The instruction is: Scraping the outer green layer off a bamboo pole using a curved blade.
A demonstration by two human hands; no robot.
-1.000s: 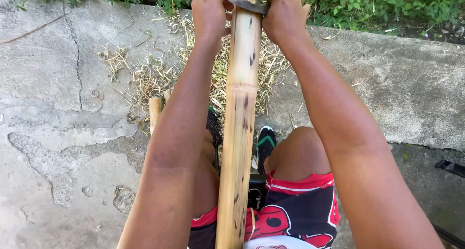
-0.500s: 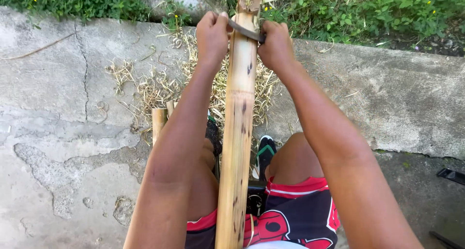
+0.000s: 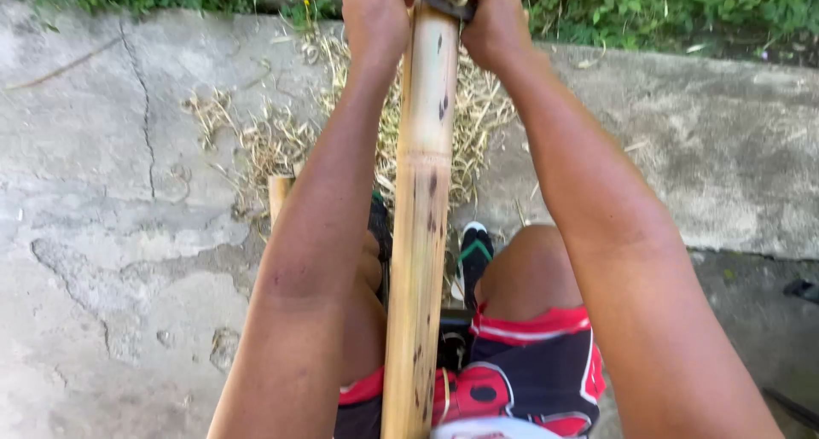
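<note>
- The left hand (image 3: 374, 17) and right hand (image 3: 497, 21) are each gripping one end of a curved metal blade (image 3: 437, 0).
- The blade is lying across a bamboo pole (image 3: 421, 217).
- The pole is running between the person's knees, above concrete ground (image 3: 102, 234) strewn with dry shavings (image 3: 273, 140).

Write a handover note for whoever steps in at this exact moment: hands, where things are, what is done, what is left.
Left hand and right hand each grip one end of a dark blade laid across the far end of the bamboo pole.
The pole runs from between the knees out over the concrete.
Dry shavings lie scattered beyond the feet; a short bamboo piece sits to the left.
Done: some scraping, judging by the shavings.
Left: dark spots remain along the pole.
</note>
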